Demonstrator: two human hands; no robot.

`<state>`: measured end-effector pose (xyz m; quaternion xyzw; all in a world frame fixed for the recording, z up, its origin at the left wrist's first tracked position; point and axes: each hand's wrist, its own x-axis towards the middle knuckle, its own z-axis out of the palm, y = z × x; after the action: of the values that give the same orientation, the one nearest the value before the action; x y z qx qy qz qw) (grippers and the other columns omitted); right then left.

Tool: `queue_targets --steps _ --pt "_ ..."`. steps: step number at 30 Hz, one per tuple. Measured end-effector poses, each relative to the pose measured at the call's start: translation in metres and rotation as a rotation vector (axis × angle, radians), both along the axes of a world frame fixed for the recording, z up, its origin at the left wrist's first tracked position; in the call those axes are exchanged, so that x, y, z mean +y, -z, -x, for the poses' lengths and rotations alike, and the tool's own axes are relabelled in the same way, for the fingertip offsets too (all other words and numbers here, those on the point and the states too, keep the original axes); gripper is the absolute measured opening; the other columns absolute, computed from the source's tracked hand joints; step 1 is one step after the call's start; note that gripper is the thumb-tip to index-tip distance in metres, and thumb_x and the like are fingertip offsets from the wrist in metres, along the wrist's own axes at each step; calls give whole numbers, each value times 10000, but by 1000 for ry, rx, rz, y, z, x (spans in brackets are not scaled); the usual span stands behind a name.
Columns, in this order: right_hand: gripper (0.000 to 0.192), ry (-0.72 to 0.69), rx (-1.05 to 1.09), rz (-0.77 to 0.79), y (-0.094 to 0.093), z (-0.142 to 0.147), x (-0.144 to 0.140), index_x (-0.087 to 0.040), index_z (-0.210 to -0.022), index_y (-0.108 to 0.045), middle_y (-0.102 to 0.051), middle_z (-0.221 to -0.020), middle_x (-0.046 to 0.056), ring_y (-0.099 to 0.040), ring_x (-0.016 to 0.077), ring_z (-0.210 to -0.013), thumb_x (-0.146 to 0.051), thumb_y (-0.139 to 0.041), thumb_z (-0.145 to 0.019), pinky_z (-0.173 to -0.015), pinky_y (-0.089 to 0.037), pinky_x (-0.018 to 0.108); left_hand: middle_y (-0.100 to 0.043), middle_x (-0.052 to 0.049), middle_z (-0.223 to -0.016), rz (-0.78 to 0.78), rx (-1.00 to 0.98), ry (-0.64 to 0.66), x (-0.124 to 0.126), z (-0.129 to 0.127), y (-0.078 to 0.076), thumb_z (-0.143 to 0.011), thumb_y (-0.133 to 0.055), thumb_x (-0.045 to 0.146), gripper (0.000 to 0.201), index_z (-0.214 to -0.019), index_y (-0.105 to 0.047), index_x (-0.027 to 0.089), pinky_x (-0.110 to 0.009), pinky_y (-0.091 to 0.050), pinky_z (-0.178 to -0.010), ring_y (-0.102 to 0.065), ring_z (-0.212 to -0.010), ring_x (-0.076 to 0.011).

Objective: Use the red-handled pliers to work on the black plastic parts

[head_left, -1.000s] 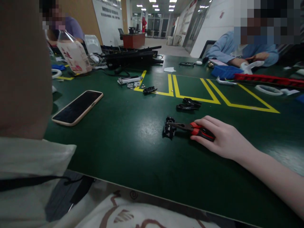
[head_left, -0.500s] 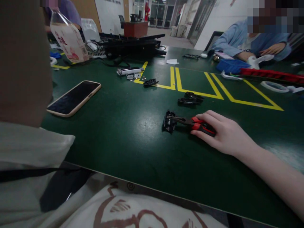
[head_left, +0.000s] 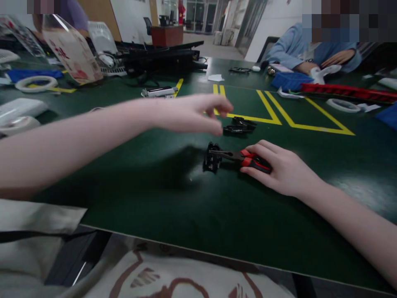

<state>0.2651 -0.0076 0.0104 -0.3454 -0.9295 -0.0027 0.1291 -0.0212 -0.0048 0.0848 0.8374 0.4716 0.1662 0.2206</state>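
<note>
My right hand (head_left: 279, 165) is closed round the red and black handles of a pair of long-nose pliers (head_left: 245, 157), which lie low over the table. Their jaws reach onto a small black plastic part (head_left: 212, 158); whether they grip it I cannot tell. My left hand (head_left: 192, 114) hangs in the air above the table, thumb and fingers apart, holding nothing. Just beyond its thumb lie two or so black plastic pieces (head_left: 240, 126). A white and black stick-shaped part (head_left: 159, 92) shows behind the left wrist.
The green table (head_left: 155, 198) carries yellow tape outlines (head_left: 322, 129). Farther back stand a plastic bottle (head_left: 74, 56) and a black equipment pile (head_left: 161, 60). Tape rolls (head_left: 35, 84) lie left. Across the table, a person in a blue sleeve (head_left: 287, 47) sits by a blue bin (head_left: 291, 80).
My left arm has come in from the left and now stretches over the table, covering the phone and some small parts. The view has shifted a little right; the right hand keeps the pliers.
</note>
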Motion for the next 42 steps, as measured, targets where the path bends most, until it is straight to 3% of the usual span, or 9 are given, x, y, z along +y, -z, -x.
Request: queue_targets --steps 3,6,10,15,28,42 --pt "478 1 2 5 0 0 0 -182 -1119 -609 -648 -1002 129 -636 255 -787 -600 -481 -926 -636 -505 370 -527 -58 -1406 22 41 201 -9 0 28 -741 -748 560 785 -1407 -504 222 -376 -444 -1053 -501 -1293 -284" --pt "470 -2 16 -1 -1 0 0 -193 -1120 -611 -650 -996 121 -634 243 -771 -602 -489 -924 -629 -508 363 -508 -116 -1405 -61 78 252 -15 0 51 -718 -724 658 872 -1427 -472 217 -421 -431 -1048 -498 -1281 -324" --pt "483 1 11 18 -3 1 -1 -177 -1117 -616 -654 -999 124 -641 245 -781 -601 -492 -924 -630 -519 366 -501 -139 -1395 -131 76 261 -15 0 64 -773 -702 636 820 -1417 -470 184 -411 -431 -1033 -510 -1253 -312" --pt "492 8 -9 4 -3 1 -1 -167 -1110 -618 -657 -1001 127 -643 246 -781 -604 -485 -927 -630 -520 369 -573 -125 -1269 -173 -62 240 -11 -1 74 -771 -743 588 695 -1303 -545 187 -421 -457 -1003 -544 -1162 -290" --pt "510 6 -42 -77 -5 -1 1 -158 -1112 -624 -666 -989 137 -640 246 -758 -607 -450 -940 -598 -508 357 -563 -104 -1160 -95 -125 135 -13 -4 75 -705 -773 605 653 -1153 -583 170 -418 -499 -916 -532 -1084 -279" --pt "524 3 -71 -147 -11 0 0 -159 -1105 -643 -674 -952 125 -636 243 -736 -616 -456 -930 -589 -496 354 -569 -103 -1134 -110 -117 163 -9 -3 76 -697 -779 611 652 -1131 -600 159 -387 -502 -865 -536 -1035 -261"
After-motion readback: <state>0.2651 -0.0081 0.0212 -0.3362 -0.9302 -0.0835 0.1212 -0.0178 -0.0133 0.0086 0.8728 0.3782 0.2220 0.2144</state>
